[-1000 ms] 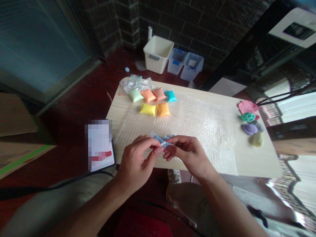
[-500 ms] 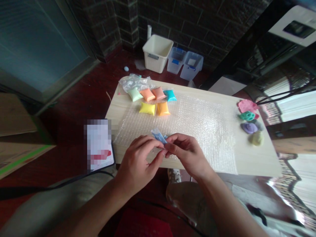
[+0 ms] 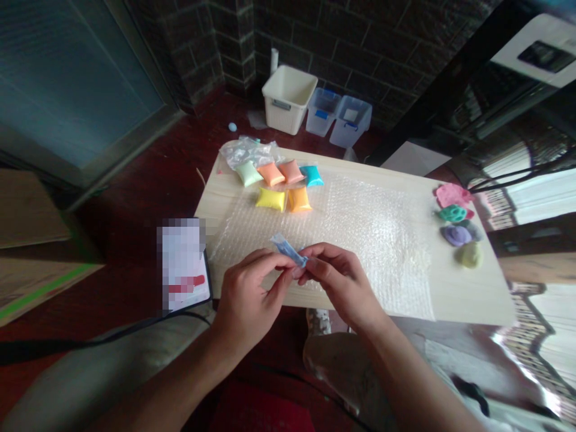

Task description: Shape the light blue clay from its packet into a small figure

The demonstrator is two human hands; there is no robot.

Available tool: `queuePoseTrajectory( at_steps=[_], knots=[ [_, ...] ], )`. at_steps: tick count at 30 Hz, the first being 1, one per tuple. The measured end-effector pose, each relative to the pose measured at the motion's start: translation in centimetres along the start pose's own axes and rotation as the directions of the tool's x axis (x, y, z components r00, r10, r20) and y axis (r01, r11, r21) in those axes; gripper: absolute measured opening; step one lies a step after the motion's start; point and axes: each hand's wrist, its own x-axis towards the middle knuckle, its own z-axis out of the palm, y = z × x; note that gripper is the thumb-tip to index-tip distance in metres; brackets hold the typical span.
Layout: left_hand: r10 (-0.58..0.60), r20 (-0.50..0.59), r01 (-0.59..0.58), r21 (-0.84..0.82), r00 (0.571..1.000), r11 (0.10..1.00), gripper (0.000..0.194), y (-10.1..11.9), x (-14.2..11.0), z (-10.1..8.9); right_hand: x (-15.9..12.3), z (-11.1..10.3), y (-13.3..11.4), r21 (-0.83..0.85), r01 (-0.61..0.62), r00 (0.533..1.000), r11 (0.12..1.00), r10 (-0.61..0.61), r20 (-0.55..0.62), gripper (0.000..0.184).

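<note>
Between my hands is a small, narrow clear plastic packet [image 3: 286,248] with blue in it, crumpled and tilted up to the left. The fingertips of my left hand [image 3: 254,285] pinch its lower end. My right hand [image 3: 339,279] is closed at the same end, thumb against the fingers, which partly hide a bit of blue. Both hands are above the bubble wrap [image 3: 364,231] near the table's front edge. Beyond them lie several filled packets, among them a yellow packet [image 3: 270,199], an orange packet [image 3: 299,200] and a turquoise packet [image 3: 312,176].
Crumpled clear plastic [image 3: 247,150] lies at the back left of the table [image 3: 486,294]. Moulded shapes, among them a pink one [image 3: 451,195] and a purple one [image 3: 456,234], sit at the right. A tablet-like screen [image 3: 186,264] stands left. Behind, a white bin [image 3: 288,111] is on the floor.
The packet has tipped further to the left between my fingers. My right fingertips have shifted slightly, and the whole view has moved a little.
</note>
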Motion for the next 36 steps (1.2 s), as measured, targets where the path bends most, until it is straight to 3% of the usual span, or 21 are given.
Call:
queuePoseTrajectory(
  at_steps=[9,16,23,30,33,36],
  knots=[
    [-0.037,-0.009,0.037,-0.011,0.999,0.999,0.004,-0.29,0.14,0.41,-0.10,0.03,0.07,-0.201,0.126,0.988,0.971,-0.142,-0.066,0.014],
    [0.061,-0.030,-0.059,0.048,0.998,0.997,0.013,-0.16,-0.10,0.33,0.01,-0.06,0.36,0.033,-0.030,0.995,0.999,0.033,-0.095,0.014],
    [0.147,-0.073,-0.138,0.114,0.986,0.984,0.016,0.08,-0.35,0.39,0.08,0.64,0.31,0.204,-0.072,0.992,0.976,0.091,-0.084,0.017],
    [0.305,-0.087,-0.285,0.186,0.948,0.940,0.017,-0.73,-0.34,0.47,-0.09,-0.07,-0.14,0.130,-0.168,0.986,0.977,0.166,0.026,0.024],
    [0.317,-0.089,-0.296,0.191,0.944,0.936,0.017,-0.70,-0.31,0.42,-0.10,-0.21,-0.12,0.137,-0.177,0.984,0.975,0.177,0.010,0.023],
    [0.305,-0.110,-0.283,0.178,0.946,0.942,0.013,-0.09,-0.42,0.31,-0.07,-0.19,0.05,0.044,-0.099,0.993,0.994,0.102,-0.059,0.025]
  ],
)
